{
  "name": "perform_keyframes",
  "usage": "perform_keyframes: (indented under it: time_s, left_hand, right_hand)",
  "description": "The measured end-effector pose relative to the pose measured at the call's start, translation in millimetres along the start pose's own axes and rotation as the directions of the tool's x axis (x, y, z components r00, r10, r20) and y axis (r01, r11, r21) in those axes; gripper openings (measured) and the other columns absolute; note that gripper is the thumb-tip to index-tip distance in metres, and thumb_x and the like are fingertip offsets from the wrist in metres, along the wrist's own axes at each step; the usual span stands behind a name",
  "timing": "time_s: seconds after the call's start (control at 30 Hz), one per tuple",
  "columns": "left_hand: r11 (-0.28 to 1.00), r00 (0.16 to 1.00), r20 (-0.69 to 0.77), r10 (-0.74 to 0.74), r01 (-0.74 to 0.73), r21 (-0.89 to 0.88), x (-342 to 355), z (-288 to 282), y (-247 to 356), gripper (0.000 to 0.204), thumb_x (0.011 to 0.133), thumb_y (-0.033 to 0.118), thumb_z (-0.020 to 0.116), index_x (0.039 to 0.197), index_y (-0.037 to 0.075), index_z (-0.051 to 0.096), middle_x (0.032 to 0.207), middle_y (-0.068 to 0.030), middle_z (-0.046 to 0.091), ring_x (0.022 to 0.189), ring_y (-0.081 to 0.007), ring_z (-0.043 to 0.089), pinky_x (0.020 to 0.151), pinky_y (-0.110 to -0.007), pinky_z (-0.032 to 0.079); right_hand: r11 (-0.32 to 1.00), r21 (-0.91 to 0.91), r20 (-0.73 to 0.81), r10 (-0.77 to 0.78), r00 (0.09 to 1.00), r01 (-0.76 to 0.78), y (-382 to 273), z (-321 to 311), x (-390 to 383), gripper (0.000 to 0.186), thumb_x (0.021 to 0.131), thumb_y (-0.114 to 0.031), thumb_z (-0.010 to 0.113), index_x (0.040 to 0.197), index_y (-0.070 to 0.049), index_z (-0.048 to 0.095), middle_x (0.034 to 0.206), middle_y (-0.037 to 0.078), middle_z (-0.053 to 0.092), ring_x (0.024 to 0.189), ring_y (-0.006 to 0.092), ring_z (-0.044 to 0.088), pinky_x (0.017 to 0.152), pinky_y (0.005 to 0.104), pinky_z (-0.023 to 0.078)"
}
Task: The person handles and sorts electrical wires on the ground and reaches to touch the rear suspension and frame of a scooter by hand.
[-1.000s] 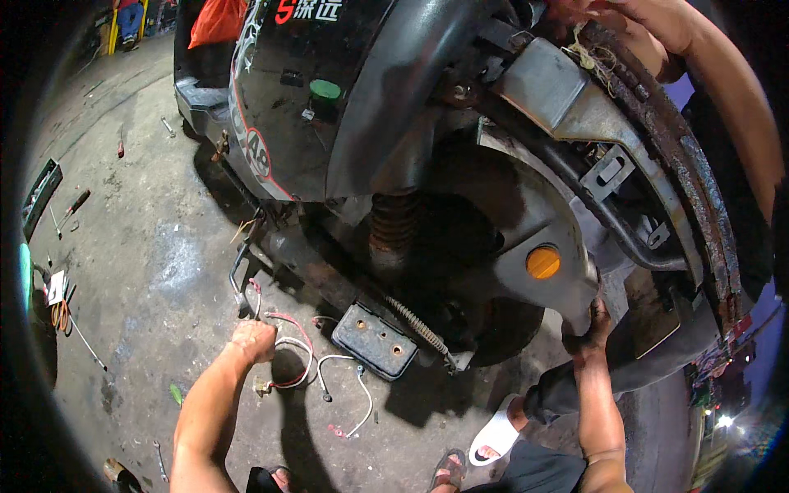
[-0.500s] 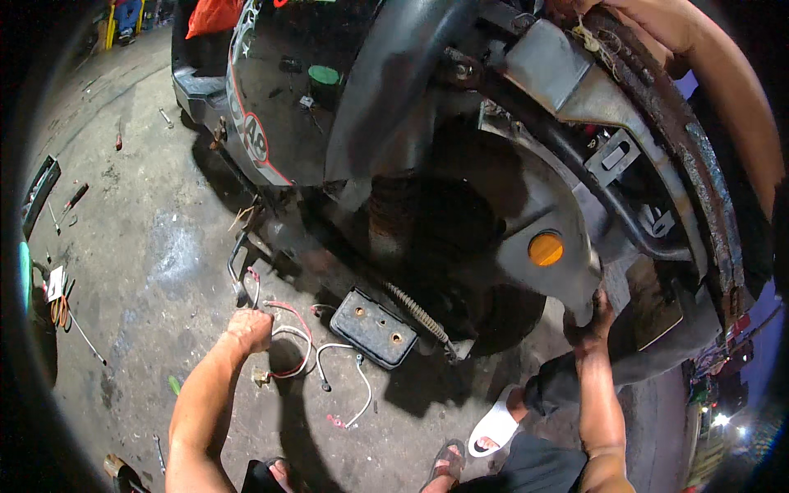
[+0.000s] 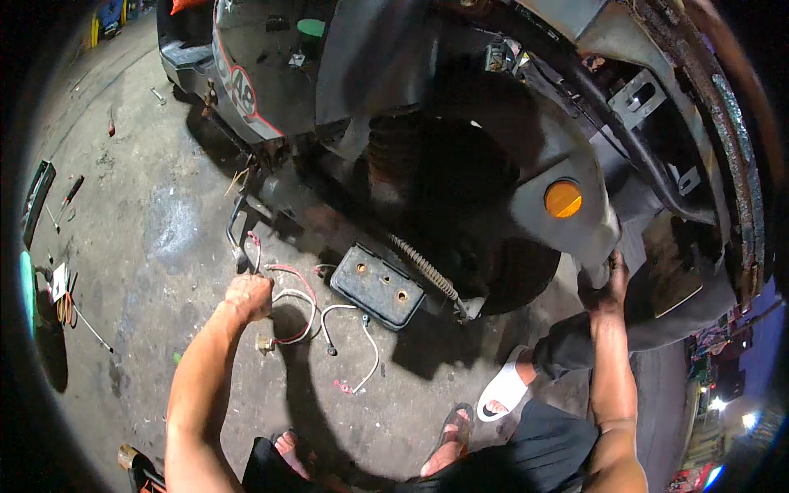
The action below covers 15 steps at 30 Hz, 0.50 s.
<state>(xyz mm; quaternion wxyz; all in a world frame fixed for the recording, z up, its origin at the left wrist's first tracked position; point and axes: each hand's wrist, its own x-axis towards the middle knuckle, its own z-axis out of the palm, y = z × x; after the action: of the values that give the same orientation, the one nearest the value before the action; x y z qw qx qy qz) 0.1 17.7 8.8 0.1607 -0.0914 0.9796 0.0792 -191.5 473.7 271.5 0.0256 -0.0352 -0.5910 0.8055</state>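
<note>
My left hand (image 3: 249, 296) is closed in a fist around the lower end of a bent dark metal lever (image 3: 234, 223), which joins the underside of a vehicle's front body. Red and white wires (image 3: 306, 287) loop on the floor right beside that fist. On the other side, my right hand (image 3: 606, 283) grips the lower edge of a grey fender panel (image 3: 542, 218) with a round orange reflector (image 3: 563, 199); its fingertips are partly hidden by the panel. Between my hands is a black rectangular box (image 3: 378, 286) with several brass-coloured round spots, next to a coil spring (image 3: 426, 267).
Another person's foot in a white sandal (image 3: 503, 394) stands near my right forearm. A rusty curved bar (image 3: 707, 107) edges the vehicle at far right. A screwdriver (image 3: 74, 189), a wrench (image 3: 158, 96) and an orange cord (image 3: 66, 308) lie on the left floor.
The whole view has shifted, so vehicle, box and both hands sit higher in the picture. Both my grips stay the same. The other person's arm at upper right has mostly gone from view.
</note>
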Motion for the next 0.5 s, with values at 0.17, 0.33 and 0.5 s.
perform_keyframes:
  time_s: [0.17,0.33,0.5]
  left_hand:
    - [1.0,1.0,-0.02,0.014,-0.014,-0.005,1,3,-3,0.022,0.072,0.014,0.051,0.088,0.004,0.061,0.083,-0.0186,0.063,0.081,-0.0336,0.062,0.072,-0.041,0.049]
    - [1.0,1.0,0.023,0.008,-0.008,-0.009,-3,-3,0,0.02,0.072,0.015,0.052,0.088,0.004,0.06,0.083,-0.0183,0.063,0.081,-0.0335,0.062,0.073,-0.041,0.048]
    - [1.0,1.0,0.012,0.017,-0.017,-0.018,0,-5,2,0.02,0.074,0.018,0.053,0.087,0.005,0.06,0.083,-0.0183,0.063,0.081,-0.0339,0.062,0.073,-0.042,0.049]
  right_hand:
    - [0.959,-0.236,0.09,-0.138,0.986,0.155,2,-14,6,0.024,0.086,-0.02,0.047,0.105,-0.012,0.056,0.098,0.0,0.059,0.09,0.0114,0.057,0.075,0.0251,0.048]
    - [0.988,-0.122,0.047,-0.094,0.995,0.099,4,-15,9,0.026,0.085,-0.013,0.044,0.109,-0.007,0.054,0.102,0.001,0.058,0.094,0.0101,0.054,0.081,0.0238,0.045]
    - [0.934,-0.283,0.149,-0.181,0.972,0.217,2,-31,20,0.026,0.086,-0.01,0.039,0.108,-0.006,0.053,0.102,0.002,0.058,0.094,0.01,0.054,0.082,0.0238,0.045]
